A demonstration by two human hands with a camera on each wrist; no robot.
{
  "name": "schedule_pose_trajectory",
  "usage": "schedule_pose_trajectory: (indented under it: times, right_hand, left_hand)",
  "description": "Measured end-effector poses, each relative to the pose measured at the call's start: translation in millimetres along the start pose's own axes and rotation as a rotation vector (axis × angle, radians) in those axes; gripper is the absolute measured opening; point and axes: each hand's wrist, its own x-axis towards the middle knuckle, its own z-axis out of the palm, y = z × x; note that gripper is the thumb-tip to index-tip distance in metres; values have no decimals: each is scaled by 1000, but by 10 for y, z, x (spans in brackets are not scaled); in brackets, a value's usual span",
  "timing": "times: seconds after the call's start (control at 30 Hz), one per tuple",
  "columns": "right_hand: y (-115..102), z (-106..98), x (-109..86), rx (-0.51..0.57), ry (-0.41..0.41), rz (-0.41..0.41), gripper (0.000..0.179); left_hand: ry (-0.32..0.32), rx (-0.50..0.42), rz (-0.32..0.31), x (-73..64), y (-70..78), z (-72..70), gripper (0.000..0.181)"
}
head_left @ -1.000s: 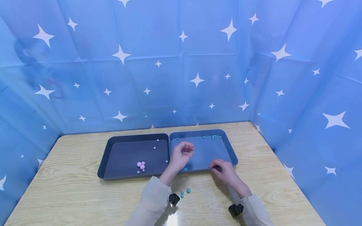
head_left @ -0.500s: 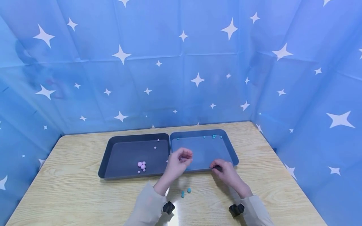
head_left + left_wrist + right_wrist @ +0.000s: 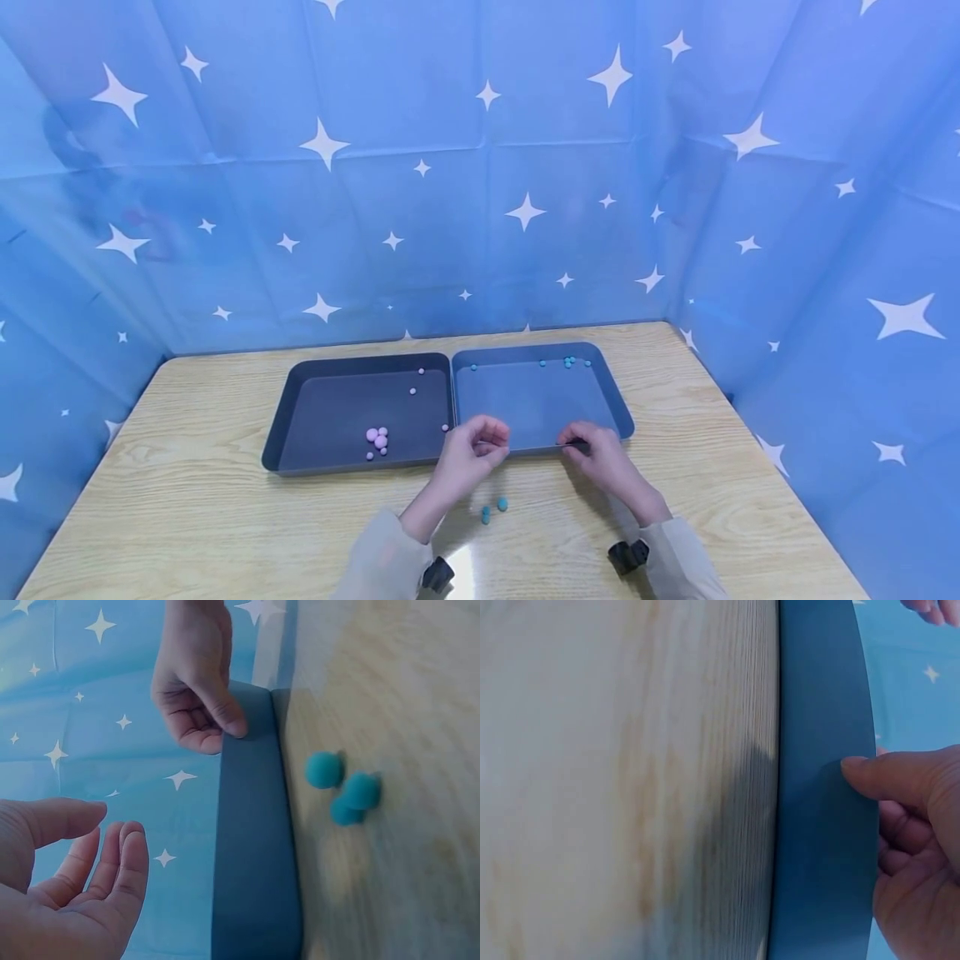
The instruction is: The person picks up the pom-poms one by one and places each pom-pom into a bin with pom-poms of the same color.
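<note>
My right hand (image 3: 602,458) pinches the near rim of a blue tray (image 3: 528,404), thumb on the outer wall and fingers inside, as the right wrist view shows. My left hand (image 3: 465,458) hovers over the near left part of that tray's front edge. Its fingers bend loosely, and the left wrist view shows a gap between thumb and fingertips with nothing in it. On the table, just in front of the tray, lie a larger teal ball (image 3: 503,504) and two smaller teal balls (image 3: 486,515) touching each other. Several small teal balls (image 3: 568,362) sit along the tray's far side.
A dark grey tray (image 3: 330,408) stands against the blue tray's left side. It holds several pink balls (image 3: 380,442), most clustered near its front. The wooden table (image 3: 172,500) ends at a blue star-patterned curtain (image 3: 450,208) behind and at the sides.
My left hand has drawn back toward the body and lower, from above the blue tray to its front edge. The right hand keeps its grip on the rim. The balls have not moved.
</note>
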Motion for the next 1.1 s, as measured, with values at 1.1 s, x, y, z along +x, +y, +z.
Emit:
schedule_pose_trajectory:
  times: [1.1]
  right_hand:
    - [-4,7,2,25,42,-65,24]
  left_hand:
    - [-209,158,-56,-307,-339,-69,25]
